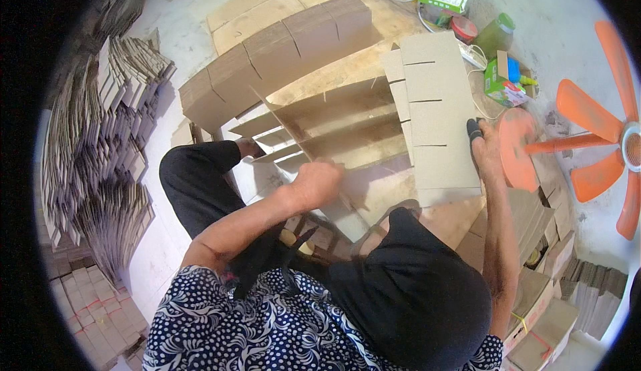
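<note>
My left hand (317, 184) is closed around the near end of a narrow cardboard cross strip (288, 131). That strip stands on edge across several long cardboard divider strips (340, 107), making an open grid between my legs. At the right, my right hand (491, 147), with black covers on its fingertips, grips the right edge of a flat slotted cardboard sheet (441, 114). Short parallel cuts run in from this sheet's left side. More slotted pieces (395, 81) show beneath it on the left. The fingers under the edge are hidden.
A long row of slotted cardboard (280, 47) stands behind the grid. Fanned cardboard piles (107, 144) line the left, with tied bundles (100, 307) nearer. An orange fan (587, 127) stands close to my right forearm. Jars (494, 34), a green box (505, 77) and cables lie at the far right.
</note>
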Demonstrator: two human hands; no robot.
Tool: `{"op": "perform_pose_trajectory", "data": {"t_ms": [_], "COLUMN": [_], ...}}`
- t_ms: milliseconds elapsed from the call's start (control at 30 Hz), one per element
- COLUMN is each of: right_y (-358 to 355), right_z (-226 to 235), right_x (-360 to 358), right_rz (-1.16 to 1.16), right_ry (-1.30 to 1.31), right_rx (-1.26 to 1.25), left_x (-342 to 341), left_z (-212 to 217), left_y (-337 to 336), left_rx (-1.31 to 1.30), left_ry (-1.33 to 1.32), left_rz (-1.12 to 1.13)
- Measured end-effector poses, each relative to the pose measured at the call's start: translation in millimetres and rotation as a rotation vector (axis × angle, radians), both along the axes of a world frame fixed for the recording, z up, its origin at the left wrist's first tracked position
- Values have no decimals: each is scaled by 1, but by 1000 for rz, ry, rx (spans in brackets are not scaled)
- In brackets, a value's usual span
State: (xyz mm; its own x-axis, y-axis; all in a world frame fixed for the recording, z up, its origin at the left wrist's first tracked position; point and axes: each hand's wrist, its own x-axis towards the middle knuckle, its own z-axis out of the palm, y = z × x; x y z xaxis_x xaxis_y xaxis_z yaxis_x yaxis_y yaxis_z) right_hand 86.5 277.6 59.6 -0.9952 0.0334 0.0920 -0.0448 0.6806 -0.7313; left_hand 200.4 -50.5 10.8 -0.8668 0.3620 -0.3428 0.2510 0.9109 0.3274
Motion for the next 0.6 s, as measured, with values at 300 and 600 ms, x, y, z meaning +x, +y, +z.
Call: {"op": "perform_pose_trajectory", "data": {"t_ms": [300, 600], "right_y": [-68, -115], "right_z": [64, 47], "right_x": [27, 20], "right_rz": [311, 571], "right_ry": [39, 53], "right_rx": [115, 112], "left_x": [5, 8], "left_z": [2, 6], "left_y": [-4, -7], "left_rx": [99, 226], "left_ry": [20, 6], "left_rz": [13, 65]}}
